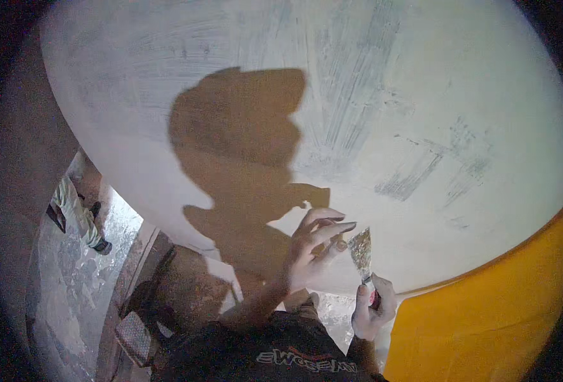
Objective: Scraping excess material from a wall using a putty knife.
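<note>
My right hand (373, 310) grips the red and black handle of a putty knife (360, 250). Its flat blade points up and is mottled with pale residue. Just left of the blade is my left hand (312, 246), fingers apart and slightly curled, holding nothing. Whether a fingertip touches the blade's edge, I cannot tell. Beyond both hands spreads a large white surface (429, 95) with grey streaks and scraped-looking patches. A brown shadow of a head with a peaked cap, and of a hand, falls across it.
A yellow-orange panel (482, 305) borders the white surface at lower right. At left, a person's legs in pale trousers (78, 210) show above a blotchy grey floor (71, 291). A textured, pale block-like object (136, 336) lies at lower left, beside dark, unclear shapes.
</note>
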Tool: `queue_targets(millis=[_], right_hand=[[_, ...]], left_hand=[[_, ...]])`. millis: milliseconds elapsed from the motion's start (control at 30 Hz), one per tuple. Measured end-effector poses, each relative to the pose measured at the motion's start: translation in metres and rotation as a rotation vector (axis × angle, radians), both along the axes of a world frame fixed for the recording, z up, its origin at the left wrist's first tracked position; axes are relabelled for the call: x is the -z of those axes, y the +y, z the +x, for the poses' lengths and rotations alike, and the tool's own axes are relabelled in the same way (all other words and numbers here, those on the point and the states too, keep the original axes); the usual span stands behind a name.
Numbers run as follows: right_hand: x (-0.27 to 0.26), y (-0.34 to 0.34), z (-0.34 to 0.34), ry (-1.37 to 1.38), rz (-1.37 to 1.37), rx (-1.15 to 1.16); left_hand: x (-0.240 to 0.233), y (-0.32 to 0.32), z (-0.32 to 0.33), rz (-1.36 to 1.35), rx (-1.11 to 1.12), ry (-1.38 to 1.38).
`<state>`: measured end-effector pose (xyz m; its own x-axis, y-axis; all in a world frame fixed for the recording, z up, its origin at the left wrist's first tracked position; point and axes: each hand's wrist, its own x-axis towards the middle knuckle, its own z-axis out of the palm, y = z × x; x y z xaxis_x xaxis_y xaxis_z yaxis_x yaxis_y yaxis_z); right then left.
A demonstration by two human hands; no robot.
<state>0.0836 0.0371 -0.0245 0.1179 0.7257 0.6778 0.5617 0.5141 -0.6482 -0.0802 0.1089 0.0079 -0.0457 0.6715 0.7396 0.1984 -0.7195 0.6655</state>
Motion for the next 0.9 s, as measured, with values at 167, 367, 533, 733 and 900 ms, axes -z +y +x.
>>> queue_targets(millis=[167, 367, 533, 733, 900], right_hand=[[-0.004, 0.002, -0.002, 0.083, 0.04, 0.081], [-0.003, 0.003, 0.001, 0.034, 0.038, 0.08], [0.003, 0.015, 0.009, -0.005, 0.062, 0.041], [-0.001, 0.015, 0.005, -0.014, -0.004, 0.031], [0.003, 0.021, 0.004, 0.011, 0.083, 0.033]], left_hand=[[0.005, 0.003, -0.008, -0.082, 0.366, -0.12], [0.027, 0.033, -0.007, 0.465, 0.363, -0.124], [0.016, 0.021, -0.014, 0.043, 0.326, -0.038], [0.009, 0.02, -0.012, -0.013, 0.313, -0.003], [0.01, 0.017, -0.006, -0.043, 0.368, -0.114]])
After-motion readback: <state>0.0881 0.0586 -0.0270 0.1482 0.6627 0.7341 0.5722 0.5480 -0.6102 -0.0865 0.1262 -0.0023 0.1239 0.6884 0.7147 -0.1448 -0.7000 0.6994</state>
